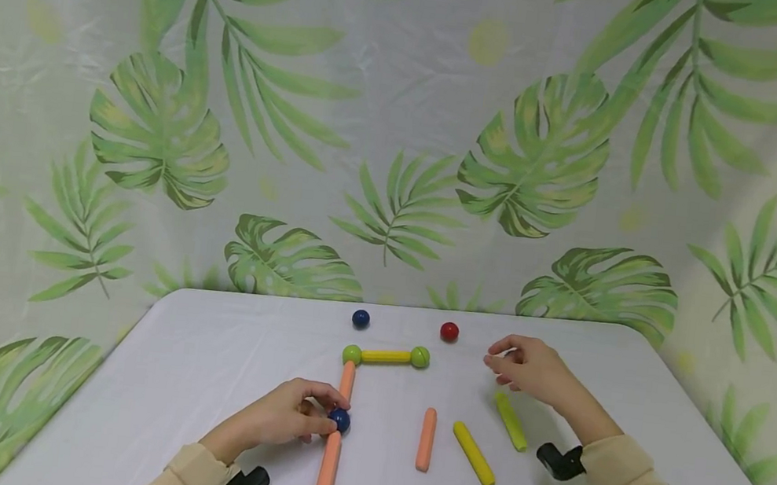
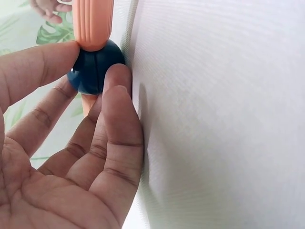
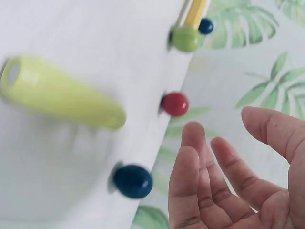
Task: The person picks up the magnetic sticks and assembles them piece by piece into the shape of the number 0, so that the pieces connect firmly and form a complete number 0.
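My left hand (image 1: 288,415) pinches a dark blue ball (image 1: 340,420) between thumb and fingers; the left wrist view shows the thumb and fingertips on the ball (image 2: 97,67). A salmon-orange rod (image 1: 328,469) meets the ball on its near side, and another orange rod (image 1: 347,380) runs from it to a green ball (image 1: 351,355). From there a yellow rod (image 1: 386,357) reaches a second green ball (image 1: 420,357). Over the right side of the table, my right hand (image 1: 537,370) holds nothing, its fingers loosely bent and apart from the thumb.
Loose on the white table (image 1: 222,336) lie an orange rod (image 1: 426,439), a yellow rod (image 1: 474,454) and a lime rod (image 1: 510,422). A blue ball (image 1: 361,319) and a red ball (image 1: 449,332) sit at the back. Another blue ball (image 3: 133,181) is near my right hand.
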The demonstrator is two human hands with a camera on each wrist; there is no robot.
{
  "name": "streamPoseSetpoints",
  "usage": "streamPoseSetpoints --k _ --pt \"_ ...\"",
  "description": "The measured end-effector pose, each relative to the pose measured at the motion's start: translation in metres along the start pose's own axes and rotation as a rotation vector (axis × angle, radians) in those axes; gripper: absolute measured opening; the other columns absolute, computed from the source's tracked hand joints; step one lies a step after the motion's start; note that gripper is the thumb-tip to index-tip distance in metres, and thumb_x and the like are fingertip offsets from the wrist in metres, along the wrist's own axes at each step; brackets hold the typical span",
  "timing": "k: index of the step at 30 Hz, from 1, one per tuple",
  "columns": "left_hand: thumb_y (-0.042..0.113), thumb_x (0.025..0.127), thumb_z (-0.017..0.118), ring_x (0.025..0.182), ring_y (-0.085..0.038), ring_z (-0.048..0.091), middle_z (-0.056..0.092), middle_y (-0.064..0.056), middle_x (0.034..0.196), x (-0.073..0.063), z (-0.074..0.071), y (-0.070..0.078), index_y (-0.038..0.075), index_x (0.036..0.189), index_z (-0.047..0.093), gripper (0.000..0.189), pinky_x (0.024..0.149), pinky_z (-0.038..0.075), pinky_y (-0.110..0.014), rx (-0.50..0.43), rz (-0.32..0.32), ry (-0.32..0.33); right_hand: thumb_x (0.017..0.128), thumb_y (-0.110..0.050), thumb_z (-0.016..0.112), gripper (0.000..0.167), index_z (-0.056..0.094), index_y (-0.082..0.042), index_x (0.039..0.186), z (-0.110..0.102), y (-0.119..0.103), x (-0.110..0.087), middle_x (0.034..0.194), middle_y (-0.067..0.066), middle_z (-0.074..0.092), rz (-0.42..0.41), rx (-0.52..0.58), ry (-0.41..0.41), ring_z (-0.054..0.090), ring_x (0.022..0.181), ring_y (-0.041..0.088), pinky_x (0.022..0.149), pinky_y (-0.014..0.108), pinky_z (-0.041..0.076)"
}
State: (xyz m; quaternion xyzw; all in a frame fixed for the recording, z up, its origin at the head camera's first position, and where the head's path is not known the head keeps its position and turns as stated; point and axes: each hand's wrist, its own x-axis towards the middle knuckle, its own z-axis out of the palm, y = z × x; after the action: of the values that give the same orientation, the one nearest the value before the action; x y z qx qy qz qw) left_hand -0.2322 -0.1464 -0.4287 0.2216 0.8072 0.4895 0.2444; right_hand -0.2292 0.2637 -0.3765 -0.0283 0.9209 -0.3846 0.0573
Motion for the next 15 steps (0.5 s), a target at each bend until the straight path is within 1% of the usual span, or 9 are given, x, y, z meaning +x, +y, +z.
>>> streamPoseSetpoints --k 3,5,8,12,15 --pt "0.005 0.097 0.075 0.083 -0.016 0.066 0.067 -0.008 0.112 0.000 0.000 0.000 0.005 0.125 0.074 0.028 0.066 0.054 -0.026 0.000 0.004 0.001 0.105 -0.029 0.070 0.041 0.064 0.003 0.131 -0.011 0.014 0.003 0.102 0.017 0.075 0.013 -0.057 0.044 0.077 0.089 0.027 0.076 0.038 0.063" --pt "0.005 0.096 0.075 0.083 -0.016 0.066 0.067 -0.008 0.111 0.000 0.000 -0.001 0.005 0.125 0.074 0.028 0.066 0.054 -0.026 0.002 0.003 0.002 0.105 -0.029 0.070 0.044 0.063 0.003 0.133 -0.015 0.024 0.005 0.105 0.019 0.075 0.029 -0.081 0.060 0.075 0.088 0.026 0.074 0.037 0.062" --pt "0.005 0.096 0.075 0.083 -0.015 0.066 0.067 -0.008 0.111 0.000 0.000 -0.002 0.006 0.124 0.075 0.028 0.066 0.054 -0.026 0.006 -0.003 0.009 0.104 -0.031 0.070 0.047 0.061 0.003 0.136 -0.018 0.035 0.010 0.107 0.018 0.073 0.052 -0.123 0.085 0.070 0.085 0.024 0.071 0.035 0.056" --pt "0.005 0.096 0.075 0.082 -0.015 0.066 0.067 -0.008 0.111 0.000 0.000 -0.002 0.006 0.124 0.075 0.028 0.065 0.054 -0.026 0.007 -0.002 0.017 0.102 -0.032 0.071 0.049 0.060 0.002 0.136 -0.019 0.045 0.016 0.105 0.017 0.070 0.063 -0.164 0.107 0.062 0.085 0.025 0.070 0.034 0.049" --pt "0.006 0.096 0.075 0.082 -0.015 0.066 0.067 -0.008 0.111 -0.001 0.000 -0.002 0.006 0.124 0.075 0.028 0.065 0.054 -0.026 0.006 -0.002 0.022 0.101 -0.033 0.072 0.051 0.060 0.003 0.136 -0.021 0.050 0.020 0.106 0.021 0.069 0.066 -0.173 0.106 0.062 0.087 0.027 0.071 0.036 0.049"
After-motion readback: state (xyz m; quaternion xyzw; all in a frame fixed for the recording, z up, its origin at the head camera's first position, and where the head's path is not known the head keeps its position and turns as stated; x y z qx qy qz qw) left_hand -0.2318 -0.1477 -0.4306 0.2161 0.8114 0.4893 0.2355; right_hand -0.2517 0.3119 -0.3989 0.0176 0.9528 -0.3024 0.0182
